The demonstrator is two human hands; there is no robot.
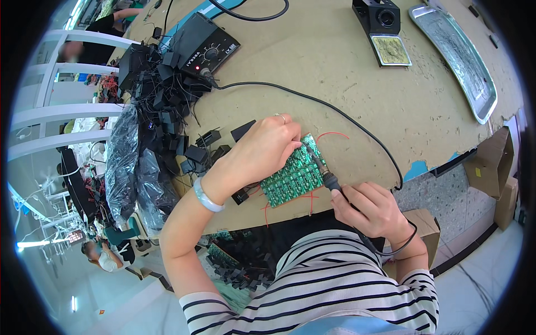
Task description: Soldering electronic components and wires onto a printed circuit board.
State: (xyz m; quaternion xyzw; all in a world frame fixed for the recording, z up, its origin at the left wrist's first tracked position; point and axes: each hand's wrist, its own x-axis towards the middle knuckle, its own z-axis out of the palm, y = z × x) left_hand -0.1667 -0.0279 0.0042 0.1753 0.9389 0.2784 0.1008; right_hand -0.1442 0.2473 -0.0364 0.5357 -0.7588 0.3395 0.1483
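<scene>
A green circuit board [285, 183] with rows of small solder joints lies tilted on the table in front of me. My right hand [371, 211] grips a soldering iron [330, 180], its tip pointing at the board's far edge. Close to that tip, the fingers of my left hand [268, 142] are pinched together over the board's far left corner. What they hold is hidden. Thin red wires [311, 204] stick out from under the near edge, and another red wire [334, 133] curves off the far right side.
A black soldering station [205, 49] stands at the far left; its cord [312, 97] arcs across the table. Small black housings with wires [162, 106] pile up at left. An iron stand with sponge [389, 49] and a metal tray [460, 61] sit far right. Cardboard boxes [491, 164] stand beyond the table's right edge.
</scene>
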